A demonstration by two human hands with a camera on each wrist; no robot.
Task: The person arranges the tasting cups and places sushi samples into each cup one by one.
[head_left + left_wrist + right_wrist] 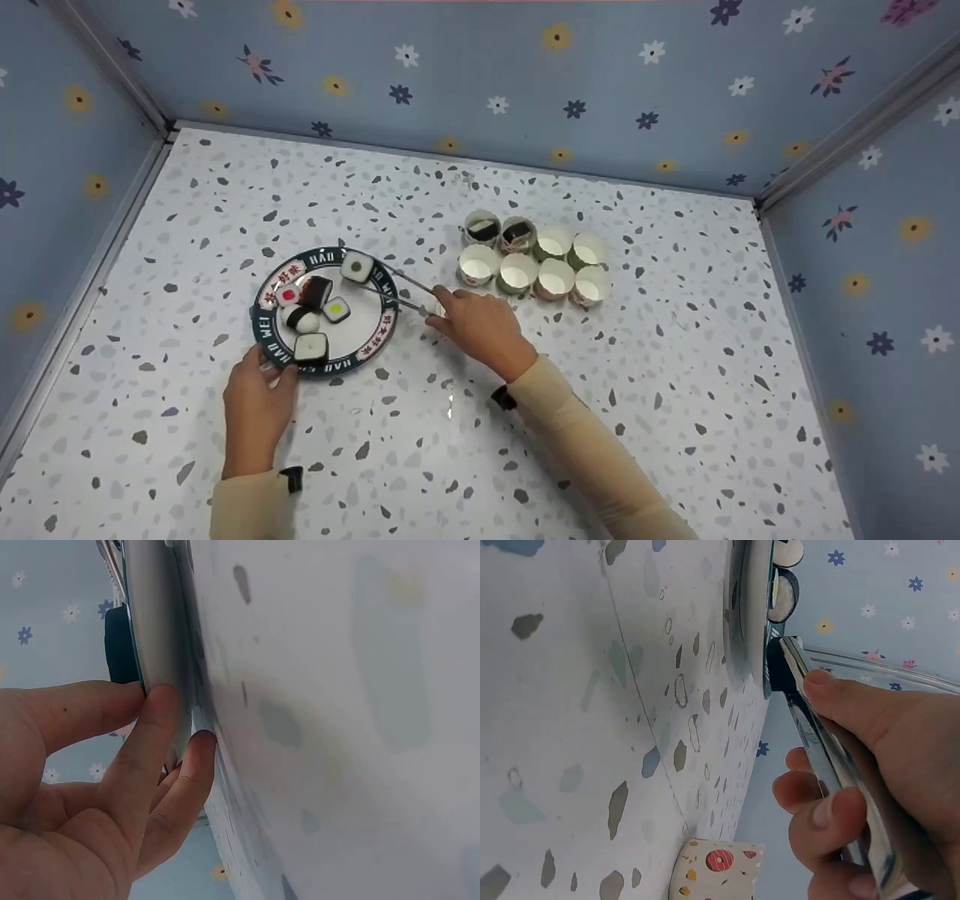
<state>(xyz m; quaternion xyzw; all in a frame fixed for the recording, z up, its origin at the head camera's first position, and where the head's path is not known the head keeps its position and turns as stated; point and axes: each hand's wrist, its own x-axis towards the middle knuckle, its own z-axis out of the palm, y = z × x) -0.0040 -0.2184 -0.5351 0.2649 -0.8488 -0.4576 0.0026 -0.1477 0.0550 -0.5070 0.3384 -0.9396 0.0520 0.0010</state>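
Note:
My left hand (pixel 259 409) pinches the near-left rim of a round plate (pixel 364 319) with a dark green lettered border. In the left wrist view, the thumb lies on the rim and fingers (pixel 157 709) touch the underside. My right hand (pixel 484 330) grips metal tongs (pixel 821 742) reaching over the plate's far right side. Between the tong tips is a white sushi roll (pixel 357 267) with a green centre; whether it touches the plate cannot be told. Several other toy sushi pieces, among them a white-topped roll (pixel 310 347) and a dark-banded piece (pixel 301 319), lie on the plate.
Two rows of paper cups (pixel 555 279) stand together right of the plate. The two back-left cups hold dark-wrapped sushi pieces (pixel 483 230). Flower-patterned panels (pixel 487 67) enclose the speckled table (pixel 420 457) at the back and sides.

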